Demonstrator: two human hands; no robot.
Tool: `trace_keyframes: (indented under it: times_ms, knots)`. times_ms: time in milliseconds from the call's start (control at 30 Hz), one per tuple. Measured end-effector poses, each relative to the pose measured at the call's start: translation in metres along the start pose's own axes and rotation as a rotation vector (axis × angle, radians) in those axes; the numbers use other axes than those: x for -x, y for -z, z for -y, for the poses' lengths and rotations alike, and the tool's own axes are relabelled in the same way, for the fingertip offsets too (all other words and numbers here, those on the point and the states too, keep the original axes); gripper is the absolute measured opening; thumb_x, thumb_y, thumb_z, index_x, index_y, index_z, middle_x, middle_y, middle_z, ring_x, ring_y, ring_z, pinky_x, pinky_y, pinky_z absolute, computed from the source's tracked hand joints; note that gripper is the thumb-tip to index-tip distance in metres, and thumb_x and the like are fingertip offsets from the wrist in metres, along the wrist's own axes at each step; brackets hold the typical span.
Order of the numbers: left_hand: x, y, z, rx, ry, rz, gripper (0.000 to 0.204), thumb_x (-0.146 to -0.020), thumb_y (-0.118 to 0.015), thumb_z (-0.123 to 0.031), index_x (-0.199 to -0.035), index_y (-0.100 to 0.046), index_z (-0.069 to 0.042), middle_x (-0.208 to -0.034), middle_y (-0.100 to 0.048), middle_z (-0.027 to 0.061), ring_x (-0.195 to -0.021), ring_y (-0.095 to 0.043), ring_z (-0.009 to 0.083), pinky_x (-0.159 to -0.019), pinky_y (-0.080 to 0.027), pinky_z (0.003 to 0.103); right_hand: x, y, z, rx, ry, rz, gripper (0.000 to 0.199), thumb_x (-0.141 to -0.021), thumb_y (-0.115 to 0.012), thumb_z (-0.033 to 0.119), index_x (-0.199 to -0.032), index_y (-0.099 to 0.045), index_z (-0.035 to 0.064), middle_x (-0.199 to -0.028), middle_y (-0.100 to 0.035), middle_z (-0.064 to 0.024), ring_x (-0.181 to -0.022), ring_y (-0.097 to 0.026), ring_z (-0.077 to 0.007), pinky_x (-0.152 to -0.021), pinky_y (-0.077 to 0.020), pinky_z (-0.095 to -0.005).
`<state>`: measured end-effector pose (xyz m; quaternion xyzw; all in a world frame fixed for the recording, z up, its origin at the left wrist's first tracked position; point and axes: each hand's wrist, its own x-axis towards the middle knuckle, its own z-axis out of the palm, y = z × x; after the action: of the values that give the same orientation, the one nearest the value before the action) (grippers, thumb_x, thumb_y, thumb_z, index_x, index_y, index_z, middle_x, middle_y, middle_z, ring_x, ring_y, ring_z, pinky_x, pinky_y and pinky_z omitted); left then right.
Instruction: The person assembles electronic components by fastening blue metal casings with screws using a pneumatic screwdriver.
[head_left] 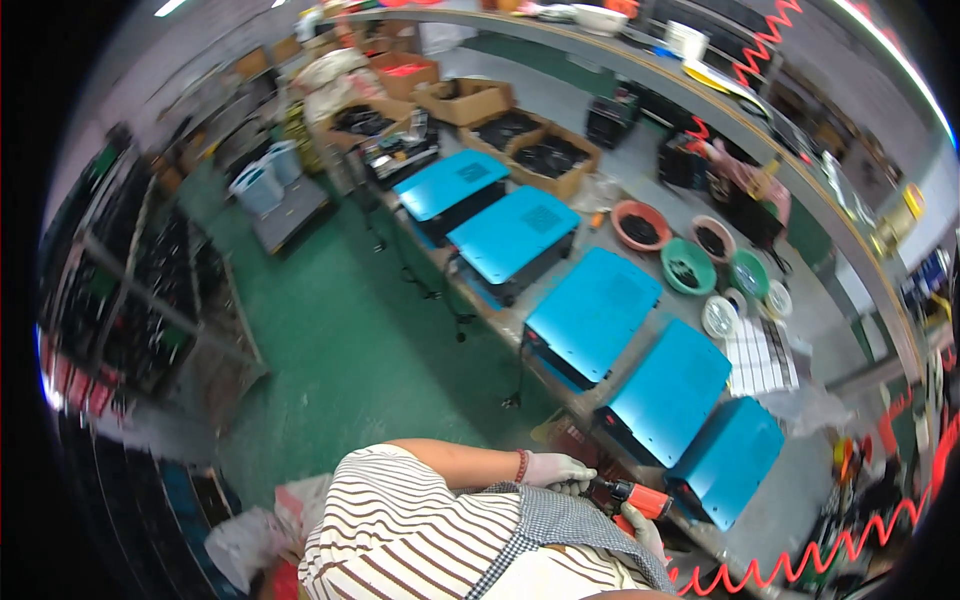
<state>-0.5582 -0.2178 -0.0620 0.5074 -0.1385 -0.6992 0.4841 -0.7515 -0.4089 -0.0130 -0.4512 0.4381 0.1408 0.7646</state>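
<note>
My left hand (556,468), in a pale glove with a red band at the wrist, curls around the black nose of an orange electric screwdriver (632,494). My right hand (646,531), also gloved, grips the tool's body from below. The tool lies level, just left of the nearest blue metal case (731,460) at the bench's front end. My striped shirt and checked apron hide the space under the hands.
More blue metal cases (596,311) run in a row up the grey bench (800,330). Beside them stand an orange bowl (640,224) and a green bowl (688,266). A red coiled cable (800,558) hangs lower right. Cardboard boxes (551,156) are behind, green floor (340,330) and shelves (130,290) on the left.
</note>
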Motion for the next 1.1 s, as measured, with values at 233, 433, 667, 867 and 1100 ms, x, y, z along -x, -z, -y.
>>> trace_keyframes:
  times_ms: [233,433,667,867,1100]
  knots:
    - [0.013,-0.053,0.038,0.241,-0.067,-0.203,0.046,-0.098,-0.050,-0.052,-0.085,-0.062,-0.010,-0.069,-0.054,-0.0051,-0.056,-0.044,0.0043,-0.051,-0.037,0.021,-0.003,0.032,0.007,0.205,-0.066,0.148,0.021,-0.094,-0.062,0.028,-0.099,-0.063,0.0076,-0.078,-0.061,0.0020,-0.067,-0.054,-0.0071,-0.062,-0.0433,-0.0247]
    - [0.020,-0.112,0.083,0.267,-0.042,-0.397,0.051,-0.097,-0.047,-0.057,-0.083,-0.062,-0.010,-0.069,-0.054,-0.0042,-0.054,-0.045,0.0047,-0.050,-0.038,0.021,-0.038,0.087,-0.032,0.288,-0.084,0.394,0.027,-0.098,-0.055,0.026,-0.111,-0.061,0.0030,-0.091,-0.062,-0.0013,-0.078,-0.056,-0.0087,-0.071,-0.0454,-0.0263]
    - [0.045,-0.190,0.134,0.471,-0.095,-0.607,0.046,-0.098,-0.049,-0.051,-0.079,-0.062,-0.011,-0.064,-0.053,-0.0039,-0.047,-0.043,0.0048,-0.043,-0.035,0.020,0.021,0.072,-0.039,0.480,-0.143,0.454,0.026,-0.097,-0.057,0.024,-0.114,-0.057,0.0038,-0.096,-0.063,-0.0030,-0.086,-0.059,-0.0108,-0.077,-0.0472,-0.0272]
    - [0.061,-0.210,0.155,0.417,-0.240,-0.647,0.051,-0.098,-0.046,-0.054,-0.090,-0.066,-0.007,-0.072,-0.058,-0.0040,-0.056,-0.048,0.0062,-0.052,-0.040,0.022,0.044,0.061,-0.041,0.595,-0.130,0.497,0.024,-0.096,-0.058,0.025,-0.109,-0.056,0.0056,-0.088,-0.061,-0.0017,-0.076,-0.057,-0.0095,-0.069,-0.0464,-0.0260]
    - [0.081,-0.200,0.169,0.494,-0.272,-0.697,0.049,-0.099,-0.046,-0.050,-0.092,-0.066,-0.006,-0.074,-0.060,-0.0028,-0.058,-0.049,0.0057,-0.052,-0.041,0.022,0.055,0.035,-0.053,0.637,0.009,0.449,0.020,-0.097,-0.058,0.022,-0.106,-0.056,0.0043,-0.085,-0.059,-0.0020,-0.073,-0.056,-0.0093,-0.066,-0.0458,-0.0265]
